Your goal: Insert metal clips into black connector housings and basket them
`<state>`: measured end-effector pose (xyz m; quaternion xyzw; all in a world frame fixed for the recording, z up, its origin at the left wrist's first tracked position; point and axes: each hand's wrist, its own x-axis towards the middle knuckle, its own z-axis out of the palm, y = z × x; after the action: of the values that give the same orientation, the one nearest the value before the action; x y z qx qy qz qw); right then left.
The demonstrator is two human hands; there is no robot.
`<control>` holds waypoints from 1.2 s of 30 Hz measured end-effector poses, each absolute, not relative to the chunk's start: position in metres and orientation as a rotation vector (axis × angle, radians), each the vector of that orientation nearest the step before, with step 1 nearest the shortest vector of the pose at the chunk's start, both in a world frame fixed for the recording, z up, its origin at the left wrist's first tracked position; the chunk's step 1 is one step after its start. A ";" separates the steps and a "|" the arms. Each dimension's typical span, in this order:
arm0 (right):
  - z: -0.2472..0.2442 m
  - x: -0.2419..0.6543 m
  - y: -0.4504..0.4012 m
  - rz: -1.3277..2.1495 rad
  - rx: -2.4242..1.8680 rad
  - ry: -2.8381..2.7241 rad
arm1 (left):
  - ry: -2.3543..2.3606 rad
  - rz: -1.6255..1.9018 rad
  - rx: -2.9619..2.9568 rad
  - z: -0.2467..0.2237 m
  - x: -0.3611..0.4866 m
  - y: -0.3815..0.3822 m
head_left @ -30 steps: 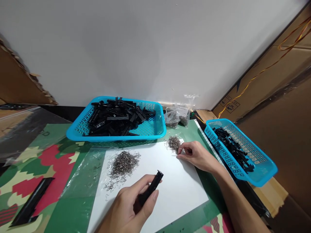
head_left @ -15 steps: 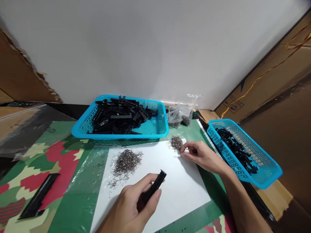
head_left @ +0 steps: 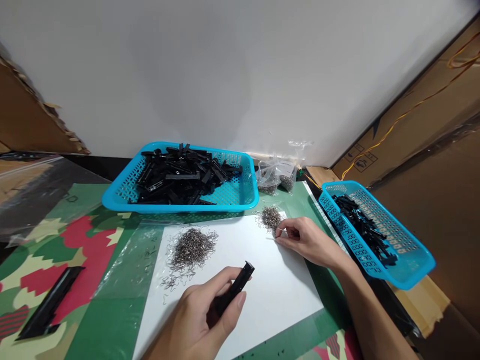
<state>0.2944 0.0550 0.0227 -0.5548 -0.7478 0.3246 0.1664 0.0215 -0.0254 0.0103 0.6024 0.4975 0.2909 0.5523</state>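
Observation:
My left hand (head_left: 210, 312) is wrapped round a long, narrow black plastic piece (head_left: 237, 287), its squared end sticking up between thumb and fingers. Over the white sheet, my right hand (head_left: 305, 240) has thumb and forefinger pinched at the near edge of a small heap of bent wire clips (head_left: 270, 218). A thin pale sliver shows by those fingertips, too small to name. Left of it, a larger heap of the same bent wire clips (head_left: 193, 247) spreads on the white sheet (head_left: 262, 310). Another long black piece (head_left: 50, 302) lies on the camouflage cloth at left.
A blue basket (head_left: 180, 207) of black plastic pieces stands at the back. A second blue basket (head_left: 412, 277) with smaller black parts is at right. Clear bags (head_left: 275, 175) of small metal parts lean by the wall. Cardboard (head_left: 431, 165) borders the right side.
The view has shifted slightly. My right hand's fingertips have drawn a little left along the small heap's edge. My left hand keeps hold of the black piece.

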 end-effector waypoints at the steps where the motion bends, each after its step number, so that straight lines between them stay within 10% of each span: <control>1: 0.023 0.294 0.055 0.937 -1.560 -2.134 | 1.178 0.685 1.425 0.011 0.021 -0.025; 36: 0.007 0.296 0.056 0.892 -1.462 -2.079 | 1.122 0.639 1.412 0.023 0.020 -0.025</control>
<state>0.2960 0.0559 0.0069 -0.5293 -0.7525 0.3230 0.2220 0.0198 -0.0247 0.0232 0.6029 0.4795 0.2730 0.5763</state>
